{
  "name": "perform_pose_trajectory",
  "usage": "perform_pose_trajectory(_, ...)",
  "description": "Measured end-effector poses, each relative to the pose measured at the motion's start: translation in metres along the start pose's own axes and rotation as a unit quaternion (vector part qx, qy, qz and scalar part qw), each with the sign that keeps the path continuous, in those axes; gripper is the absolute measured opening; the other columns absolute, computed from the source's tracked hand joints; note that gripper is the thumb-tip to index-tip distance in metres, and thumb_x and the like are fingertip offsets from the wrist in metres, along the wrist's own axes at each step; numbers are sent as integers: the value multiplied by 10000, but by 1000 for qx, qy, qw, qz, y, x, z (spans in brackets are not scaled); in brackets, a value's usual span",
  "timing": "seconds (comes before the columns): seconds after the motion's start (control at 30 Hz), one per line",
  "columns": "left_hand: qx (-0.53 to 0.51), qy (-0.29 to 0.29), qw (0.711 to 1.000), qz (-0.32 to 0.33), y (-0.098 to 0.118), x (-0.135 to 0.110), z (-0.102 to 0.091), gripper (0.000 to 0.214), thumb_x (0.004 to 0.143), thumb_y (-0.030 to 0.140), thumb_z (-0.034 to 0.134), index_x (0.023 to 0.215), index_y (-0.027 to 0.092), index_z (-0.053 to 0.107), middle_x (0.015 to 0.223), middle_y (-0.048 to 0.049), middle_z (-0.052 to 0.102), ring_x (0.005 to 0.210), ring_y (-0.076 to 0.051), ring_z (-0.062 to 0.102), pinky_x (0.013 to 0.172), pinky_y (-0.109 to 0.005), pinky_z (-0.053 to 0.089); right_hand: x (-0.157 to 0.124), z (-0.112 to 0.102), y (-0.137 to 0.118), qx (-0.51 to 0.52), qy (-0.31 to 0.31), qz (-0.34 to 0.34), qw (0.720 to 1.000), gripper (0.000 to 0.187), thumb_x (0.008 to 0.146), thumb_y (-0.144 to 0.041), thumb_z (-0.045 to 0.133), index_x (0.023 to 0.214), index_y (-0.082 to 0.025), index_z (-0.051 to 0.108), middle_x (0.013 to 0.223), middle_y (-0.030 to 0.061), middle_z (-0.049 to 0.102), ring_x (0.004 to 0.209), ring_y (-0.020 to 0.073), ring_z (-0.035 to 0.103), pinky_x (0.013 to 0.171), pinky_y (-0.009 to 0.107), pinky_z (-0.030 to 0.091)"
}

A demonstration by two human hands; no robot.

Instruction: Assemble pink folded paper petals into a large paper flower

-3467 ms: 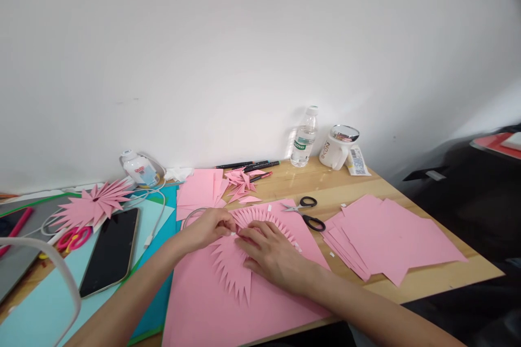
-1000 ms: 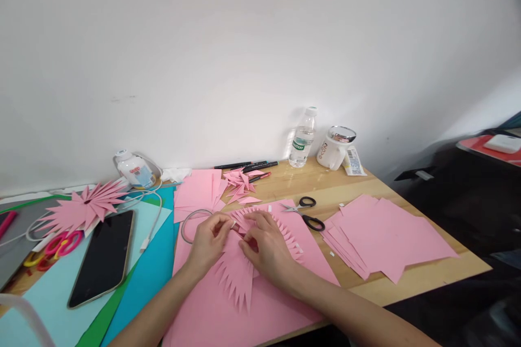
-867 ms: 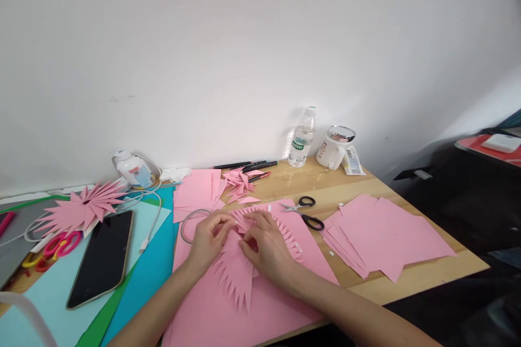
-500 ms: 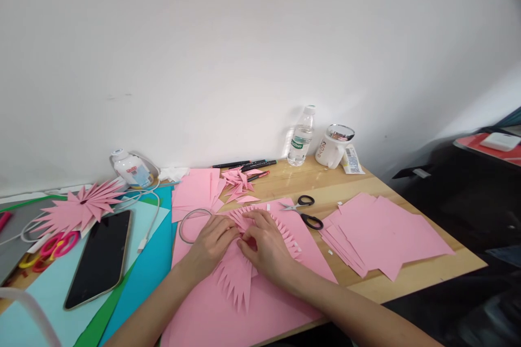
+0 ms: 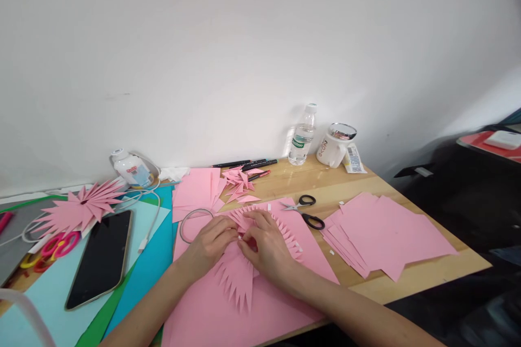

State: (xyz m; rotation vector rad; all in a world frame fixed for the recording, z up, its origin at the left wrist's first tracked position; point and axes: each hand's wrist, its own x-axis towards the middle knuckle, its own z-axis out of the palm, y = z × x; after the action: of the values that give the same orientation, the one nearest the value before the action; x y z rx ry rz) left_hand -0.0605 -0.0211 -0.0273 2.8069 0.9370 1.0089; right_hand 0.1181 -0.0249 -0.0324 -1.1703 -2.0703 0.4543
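Note:
Both hands meet over a pleated pink paper fan [image 5: 236, 276] with pointed, sawtooth edges. My left hand [image 5: 214, 242] has its fingers closed on the folded paper near the middle. My right hand [image 5: 265, 241] pinches the same paper from the other side, thumb and fingers drawn together. A small white bit shows between the fingertips. Part of the folds is hidden under the hands. Beneath lies a large pink sheet [image 5: 293, 309], with a grey ring [image 5: 182, 227] beside my left hand. Black-handled scissors [image 5: 307, 210] rest right of my right hand.
Pink sheets [image 5: 386, 233] lie at right, a pink stack [image 5: 197, 187] behind. Along the wall stand a water bottle [image 5: 303, 135], a mug [image 5: 331, 149] and a white pill bottle [image 5: 132, 167]. At left are a phone [image 5: 100, 260], a finished pink paper rosette [image 5: 83, 203] and coloured scissors [image 5: 61, 244].
The hands stay on the pleated paper with almost no movement. The lower toothed part has shifted very slightly, and the view has moved a little.

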Motion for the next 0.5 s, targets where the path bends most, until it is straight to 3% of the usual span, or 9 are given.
perform_pose_trajectory(0.33,18,-23,1000,8,2,8,-8,180,882,97,437,897,151,608,883,-85,639,861,-170,583,727,-306,520,-1,2,0,3,10,-1,1000,131,734,-116,612,614,-168,618,1110,114,603,1086,272,477,894,433,448)
perform_pose_trajectory(0.5,-10,0,999,-34,4,4,-3,187,881,99,441,903,164,616,875,-74,649,846,-157,601,740,-293,523,-1,1,-1,4,4,-1,1000,139,723,-93,609,609,-172,603,1135,114,593,1107,276,469,904,439,444)
